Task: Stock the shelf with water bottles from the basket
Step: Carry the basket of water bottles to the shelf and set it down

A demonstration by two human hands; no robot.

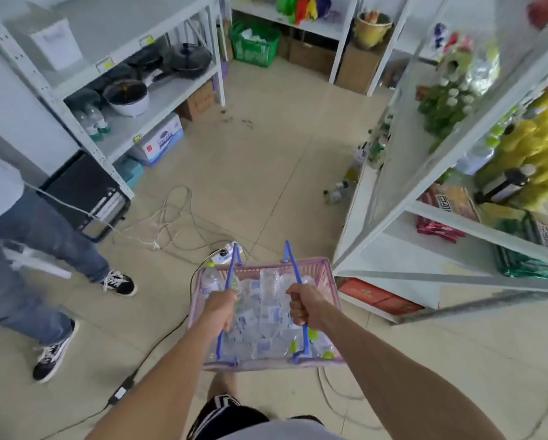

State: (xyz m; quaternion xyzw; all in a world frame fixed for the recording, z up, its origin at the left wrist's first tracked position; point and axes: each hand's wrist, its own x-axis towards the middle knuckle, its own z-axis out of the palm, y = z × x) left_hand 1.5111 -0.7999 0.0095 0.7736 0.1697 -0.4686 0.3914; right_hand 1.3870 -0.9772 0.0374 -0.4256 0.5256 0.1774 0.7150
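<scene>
the beige tiled floor (pixel 266 154) fills the middle of the view. at three o'clock stands a white metal shelf rack (pixel 425 173) already carrying yellow and green bottles and red packets, with bare boards on its lower levels; at ten o'clock a second white metal shelf rack (pixel 158 100) holds dark pans and a white pot. at nine o'clock another person in blue jeans (pixel 21 249) stands by.

at six o'clock hangs the pink plastic shopping basket (pixel 326 274) with two blue handles, clear of the floor and just beside the foot of the right-hand rack. inside it lies a heap of clear plastic water bottles (pixel 269 315) with lime-green caps, filling it.

the left hand (pixel 220 308) is closed around the left blue handle, and the right hand (pixel 304 304) is closed around the right one.

by the look of it the stocking has not begun: the basket is full, no bottle is in a hand, and everything remains to be shelved.
</scene>
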